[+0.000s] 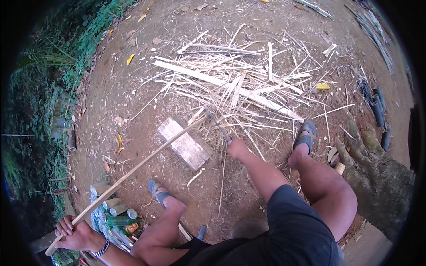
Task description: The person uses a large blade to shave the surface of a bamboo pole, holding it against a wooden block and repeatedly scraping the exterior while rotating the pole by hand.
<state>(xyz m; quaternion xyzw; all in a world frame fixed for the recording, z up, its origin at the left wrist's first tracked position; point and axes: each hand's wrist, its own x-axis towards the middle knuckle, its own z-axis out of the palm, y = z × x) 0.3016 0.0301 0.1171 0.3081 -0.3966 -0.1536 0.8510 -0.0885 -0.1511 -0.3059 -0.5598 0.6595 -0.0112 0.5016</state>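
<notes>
My left hand (pixel 79 236), with a chain bracelet at its wrist, is closed around the near end of a long, pale strip of split wood or bamboo (pixel 137 171). The strip slants up to the right, passing over a squared wooden block (pixel 188 145) on the ground. Closed on a knife (pixel 217 122), my right hand (pixel 238 149) is just right of the block. The knife's dark blade points up and left and meets the strip's far end; whether it cuts into it I cannot tell.
A heap of pale strips and shavings (pixel 235 84) covers the dirt beyond the block. Bottles (pixel 120 219) lie by my left leg. A thick tree root or trunk (pixel 377 177) stands at the right, near dark tubes (pixel 377 111). Green plants (pixel 66 80) line the left.
</notes>
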